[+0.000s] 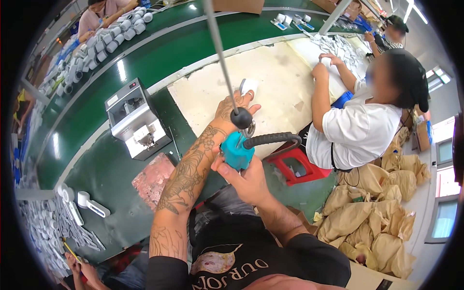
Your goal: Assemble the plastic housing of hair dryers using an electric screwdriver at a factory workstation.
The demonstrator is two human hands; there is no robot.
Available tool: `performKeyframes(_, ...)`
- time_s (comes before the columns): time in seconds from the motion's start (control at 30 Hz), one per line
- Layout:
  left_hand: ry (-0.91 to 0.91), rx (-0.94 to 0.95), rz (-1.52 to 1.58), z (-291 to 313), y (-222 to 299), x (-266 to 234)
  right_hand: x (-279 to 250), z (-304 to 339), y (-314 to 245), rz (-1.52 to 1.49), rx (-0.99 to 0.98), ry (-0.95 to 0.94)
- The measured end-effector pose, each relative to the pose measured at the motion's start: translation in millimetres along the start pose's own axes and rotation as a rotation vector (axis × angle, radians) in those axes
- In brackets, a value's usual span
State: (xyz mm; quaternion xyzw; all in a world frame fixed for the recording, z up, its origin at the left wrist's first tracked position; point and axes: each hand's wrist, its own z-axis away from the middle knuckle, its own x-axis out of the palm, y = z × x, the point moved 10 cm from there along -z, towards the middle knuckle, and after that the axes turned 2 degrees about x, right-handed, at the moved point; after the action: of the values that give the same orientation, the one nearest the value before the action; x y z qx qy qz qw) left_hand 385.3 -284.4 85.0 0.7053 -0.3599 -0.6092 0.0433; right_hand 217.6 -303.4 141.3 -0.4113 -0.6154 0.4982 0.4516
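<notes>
From the middle of your view, the small white rounded piece of smooth, plastic-looking material (250, 86) is towards 12 o'clock, on the worn cream sheet with torn edges (285, 92). Your left hand (231, 107) reaches it with the fingertips at its near edge; I cannot tell if they are grasping it or only touching. It should be light and stiff, perhaps a little slippery, so it is better to take it by its sides. Your right hand (249, 181) is closed around the teal, blocky, hard-cased tool (237, 153), just below the centre. This looks heavier and solid; its body is the good place to hold, away from the black ribbed curved cable (275, 139) at 3 o'clock. Above it are a glossy black ball (240, 118) and a thin grey rod (220, 53). Towards 8 o'clock lies a rough, stained pinkish slab (153, 180).
</notes>
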Motion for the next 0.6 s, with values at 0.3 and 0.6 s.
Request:
performKeyframes(0.3,0.286,-0.071,0.021,123.6,-2.7,-104.0,-2.1,-2.4,12.8,0.032,0.07,0.057)
performKeyframes(0.6,0.286,-0.375,0.101,269.7,-46.3,-153.6,46.7,-24.8,11.6,-0.135,-0.073,-0.103)
